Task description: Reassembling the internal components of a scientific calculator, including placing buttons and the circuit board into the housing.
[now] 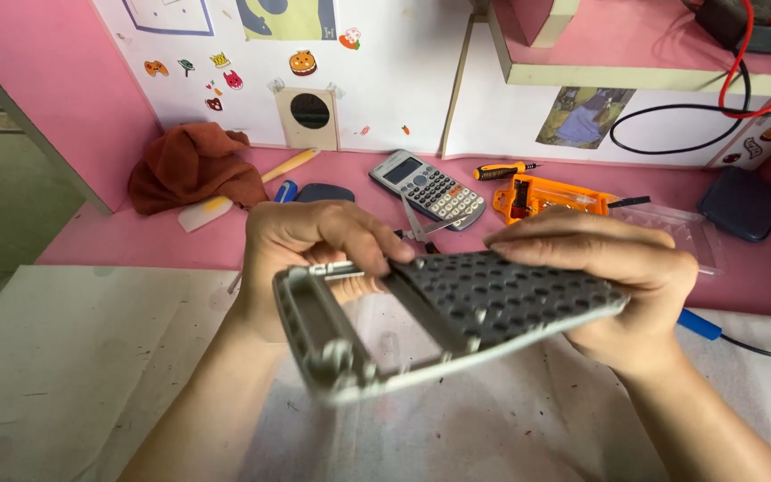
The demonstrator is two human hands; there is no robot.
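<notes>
Item held: grey plastic calculator shell [439, 312], front half, seen from the inside; dark rubber keypad mat [501, 290] seated in its right portion, open display window at its left portion. Shell is raised above the tabletop, tilted, in the middle of the view.

Left hand [314, 245]: grip clenched on the shell's far left edge, thumb and fingertips pinching the rim by the display window, wrist bent, forearm rising from the lower edge of the view.

Right hand [617, 268]: grip grasping the shell's right end, fingers laid flat across the top of the keypad mat, palm cupped under the edge, forearm entering from the lower right.

Just behind the hands: metal tweezers [421, 228], partly hidden; a blue-handled tool [698, 324] with a dark cord, lying beside the right wrist.

Surface: pale, speckled work mat [73, 357] on the near part of a pink tabletop [153, 241].

Farther back on the tabletop: a complete grey calculator [428, 189]; orange-handled screwdriver [503, 170]; orange bit case [551, 198]; clear plastic bag [680, 228]; dark blue pouch [742, 203]; rust-brown cloth [194, 165]; yellow-and-white tool [252, 187]; small dark oval object [323, 193].

Room: white back panel [385, 80] with animal stickers and a card with a round hole; pink side wall; shelf [653, 54] above with red and black cables [742, 98].
</notes>
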